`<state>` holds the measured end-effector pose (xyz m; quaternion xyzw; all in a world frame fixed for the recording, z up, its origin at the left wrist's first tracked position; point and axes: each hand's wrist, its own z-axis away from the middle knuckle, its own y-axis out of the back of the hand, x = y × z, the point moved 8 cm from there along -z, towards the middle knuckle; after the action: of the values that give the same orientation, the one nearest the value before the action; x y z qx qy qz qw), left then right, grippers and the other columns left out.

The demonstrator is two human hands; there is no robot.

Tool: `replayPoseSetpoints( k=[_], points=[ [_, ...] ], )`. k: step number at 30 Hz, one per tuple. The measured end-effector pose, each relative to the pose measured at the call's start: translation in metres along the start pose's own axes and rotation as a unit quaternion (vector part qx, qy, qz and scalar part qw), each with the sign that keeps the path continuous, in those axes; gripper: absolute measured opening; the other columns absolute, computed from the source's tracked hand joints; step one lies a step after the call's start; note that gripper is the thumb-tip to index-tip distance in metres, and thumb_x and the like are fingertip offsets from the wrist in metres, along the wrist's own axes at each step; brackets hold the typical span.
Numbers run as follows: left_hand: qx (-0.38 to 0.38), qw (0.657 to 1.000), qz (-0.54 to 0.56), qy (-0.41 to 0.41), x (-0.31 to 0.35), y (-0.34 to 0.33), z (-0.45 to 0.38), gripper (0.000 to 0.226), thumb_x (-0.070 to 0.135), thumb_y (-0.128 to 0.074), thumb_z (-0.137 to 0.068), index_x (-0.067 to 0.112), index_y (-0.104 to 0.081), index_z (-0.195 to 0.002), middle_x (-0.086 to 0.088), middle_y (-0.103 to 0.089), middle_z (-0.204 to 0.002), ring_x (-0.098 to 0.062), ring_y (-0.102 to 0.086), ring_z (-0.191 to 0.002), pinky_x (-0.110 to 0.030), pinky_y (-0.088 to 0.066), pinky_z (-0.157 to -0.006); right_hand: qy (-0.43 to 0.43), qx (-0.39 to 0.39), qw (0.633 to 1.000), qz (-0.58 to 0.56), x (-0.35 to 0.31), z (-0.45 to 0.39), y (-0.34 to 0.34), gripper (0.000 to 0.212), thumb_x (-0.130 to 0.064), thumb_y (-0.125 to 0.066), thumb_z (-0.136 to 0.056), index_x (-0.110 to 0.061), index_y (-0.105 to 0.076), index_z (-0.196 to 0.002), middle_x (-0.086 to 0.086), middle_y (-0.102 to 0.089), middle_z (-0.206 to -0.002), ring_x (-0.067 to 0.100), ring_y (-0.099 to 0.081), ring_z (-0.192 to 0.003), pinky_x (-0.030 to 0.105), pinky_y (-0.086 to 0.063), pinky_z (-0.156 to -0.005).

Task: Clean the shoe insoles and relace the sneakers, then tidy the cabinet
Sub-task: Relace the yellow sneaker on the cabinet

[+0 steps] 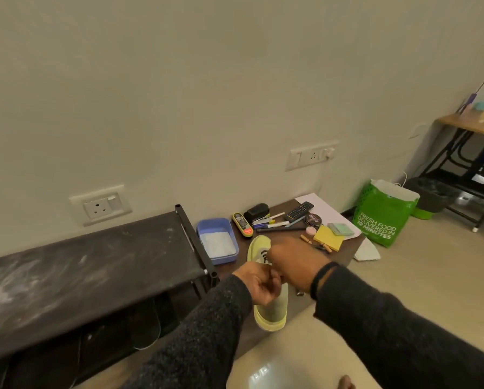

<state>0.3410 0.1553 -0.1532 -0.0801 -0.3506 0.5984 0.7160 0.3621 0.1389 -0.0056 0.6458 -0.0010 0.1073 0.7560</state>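
Both hands work at the sneaker (269, 310) on the worktop (344, 255); left hand (259, 283) pinches something, likely lace; right hand (295, 262) grip unclear; a slip could unthread it.

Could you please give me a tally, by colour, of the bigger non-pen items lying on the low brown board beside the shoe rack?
Blue: 1, the tray
Yellow-green: 1, the sneaker
Yellow: 1, the sticky-note pad
Pale green: 1, the smaller note pad
Black: 2, the remote and the stapler-like block
White: 1, the paper sheet
Total: 7
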Motion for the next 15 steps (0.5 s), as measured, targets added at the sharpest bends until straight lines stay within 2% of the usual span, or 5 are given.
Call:
replayPoseSetpoints(
  k=[4,7,11,13,15],
  points=[
    [0.006,1.0,-0.024,0.007,0.006,0.0,-0.007,0.032,-0.002,-0.049,-0.097,0.008,-0.056,-0.067,-0.002,-0.047,-0.055,-0.01,-0.044,-0.045,-0.018,-0.039,-0.048,0.006,0.138,0.99,-0.014,-0.005,0.036,-0.029,0.022,-0.016,-0.057,-0.095,-0.018,-0.064,-0.116,0.004,-0.057,-0.11,0.022,-0.052,-0.099,0.036,-0.053,-0.08],
    [-0.015,0.999,-0.045,0.01,0.016,-0.004,-0.002,0.025,0.003,-0.042,-0.101,0.008,-0.06,-0.085,0.003,-0.047,-0.053,-0.005,-0.039,-0.039,-0.016,-0.032,-0.043,-0.002,0.231,0.971,-0.059,0.008,0.051,-0.051,0.025,-0.004,-0.066,-0.083,-0.016,-0.07,-0.105,0.003,-0.064,-0.1,0.022,-0.061,-0.089,0.033,-0.057,-0.069],
    [-0.054,0.998,0.003,0.007,0.024,0.001,-0.001,0.04,0.001,-0.041,-0.094,-0.002,-0.06,-0.129,-0.009,-0.059,-0.11,-0.015,-0.049,-0.069,-0.026,-0.043,-0.06,-0.037,0.259,0.942,-0.211,0.031,0.056,-0.072,0.02,-0.008,-0.073,-0.087,-0.022,-0.074,-0.1,-0.007,-0.068,-0.096,0.008,-0.063,-0.085,0.023,-0.055,-0.073],
    [-0.059,0.998,0.01,0.001,0.022,0.0,0.005,0.033,0.011,-0.049,-0.096,-0.004,-0.067,-0.119,-0.016,-0.065,-0.106,-0.019,-0.053,-0.076,-0.028,-0.048,-0.067,-0.089,0.272,0.899,-0.331,0.046,0.06,-0.079,0.015,-0.012,-0.071,-0.09,-0.023,-0.076,-0.099,-0.013,-0.071,-0.091,0.004,-0.065,-0.081,0.019,-0.054,-0.072],
    [-0.015,0.998,-0.033,-0.043,0.019,0.0,0.004,0.018,0.013,-0.056,-0.1,0.002,-0.071,-0.099,-0.012,-0.068,-0.089,-0.012,-0.054,-0.069,-0.022,-0.049,-0.063,-0.162,0.256,0.811,-0.499,0.06,0.059,-0.096,0.014,-0.007,-0.072,-0.089,-0.017,-0.077,-0.096,-0.007,-0.074,-0.082,0.009,-0.068,-0.072,0.022,-0.058,-0.069]
  ],
)
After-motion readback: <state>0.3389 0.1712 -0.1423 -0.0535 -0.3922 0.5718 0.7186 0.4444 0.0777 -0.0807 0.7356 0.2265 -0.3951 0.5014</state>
